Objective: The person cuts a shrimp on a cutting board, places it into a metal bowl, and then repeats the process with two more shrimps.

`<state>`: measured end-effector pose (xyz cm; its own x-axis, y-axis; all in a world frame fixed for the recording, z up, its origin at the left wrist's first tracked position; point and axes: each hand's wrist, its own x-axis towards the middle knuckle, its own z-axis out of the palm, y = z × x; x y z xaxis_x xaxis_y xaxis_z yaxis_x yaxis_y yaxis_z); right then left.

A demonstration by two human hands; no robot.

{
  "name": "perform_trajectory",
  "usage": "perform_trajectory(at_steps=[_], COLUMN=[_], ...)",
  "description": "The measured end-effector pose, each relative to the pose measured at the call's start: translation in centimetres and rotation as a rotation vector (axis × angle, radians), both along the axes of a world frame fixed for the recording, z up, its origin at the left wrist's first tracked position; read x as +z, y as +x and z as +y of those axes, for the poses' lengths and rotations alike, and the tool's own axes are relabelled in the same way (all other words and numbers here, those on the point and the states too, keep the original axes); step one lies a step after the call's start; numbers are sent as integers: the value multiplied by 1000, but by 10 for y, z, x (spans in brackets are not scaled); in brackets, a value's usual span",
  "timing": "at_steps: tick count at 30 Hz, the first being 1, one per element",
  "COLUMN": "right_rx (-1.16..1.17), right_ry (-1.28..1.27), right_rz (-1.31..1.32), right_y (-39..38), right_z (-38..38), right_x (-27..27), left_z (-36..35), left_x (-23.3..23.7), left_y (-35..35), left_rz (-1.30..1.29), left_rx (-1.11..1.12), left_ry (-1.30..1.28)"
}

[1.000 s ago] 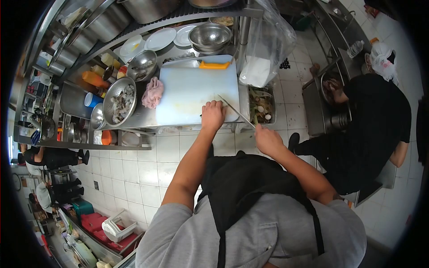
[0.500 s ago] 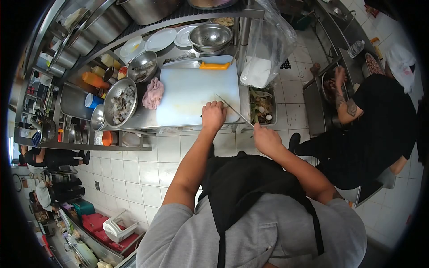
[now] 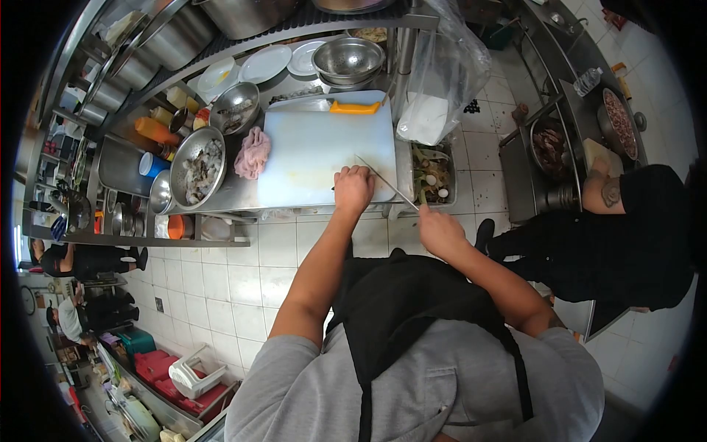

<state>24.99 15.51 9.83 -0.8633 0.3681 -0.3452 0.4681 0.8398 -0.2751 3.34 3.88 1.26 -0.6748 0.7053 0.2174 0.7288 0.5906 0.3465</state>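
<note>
My right hand (image 3: 442, 231) is closed round the handle of a knife, past the board's right front corner. The slim knife blade (image 3: 387, 182) slants left over the white cutting board (image 3: 317, 147). Near the board's front edge, my left hand (image 3: 354, 188) rests with its fingers curled down; whatever is under them is hidden. A tiny dark bit shows beside it, too small to name. Left of the board lie a crumpled pink cloth (image 3: 252, 153) and a steel bowl (image 3: 223, 171) of grey raw shrimp (image 3: 197, 180). A yellow-handled knife (image 3: 355, 107) lies at the board's back edge.
A smaller bowl (image 3: 248, 92), stacked colanders (image 3: 346, 59) and plates (image 3: 265, 65) stand behind. A clear plastic bag (image 3: 445, 81) hangs at the right, above a bin of scraps (image 3: 451, 166). A co-worker (image 3: 611, 236) stands at the right-hand counter.
The co-worker on the right has drawn the arm back from the pot, and a hand now rests by a pale block on the counter. My hands have barely moved.
</note>
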Motion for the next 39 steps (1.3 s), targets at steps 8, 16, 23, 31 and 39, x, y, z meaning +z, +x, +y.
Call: perform_trajectory(at_steps=[8, 16, 23, 31, 39], right_rx=[1, 25, 5, -33, -33], right_ry=[-28, -1, -9, -46, -34], right_rz=[0, 6, 27, 4, 14], right_y=[-4, 2, 13, 11, 10], right_z=[0, 0, 1, 4, 1], right_x=[6, 0, -7, -2, 1], left_z=[1, 1, 1, -2, -16], left_x=[-2, -2, 2, 0, -4], left_y=[0, -1, 0, 3, 1], left_rz=[11, -27, -35, -59, -115], left_rx=[-10, 21, 27, 52, 65], left_ry=[-3, -35, -46, 20, 46])
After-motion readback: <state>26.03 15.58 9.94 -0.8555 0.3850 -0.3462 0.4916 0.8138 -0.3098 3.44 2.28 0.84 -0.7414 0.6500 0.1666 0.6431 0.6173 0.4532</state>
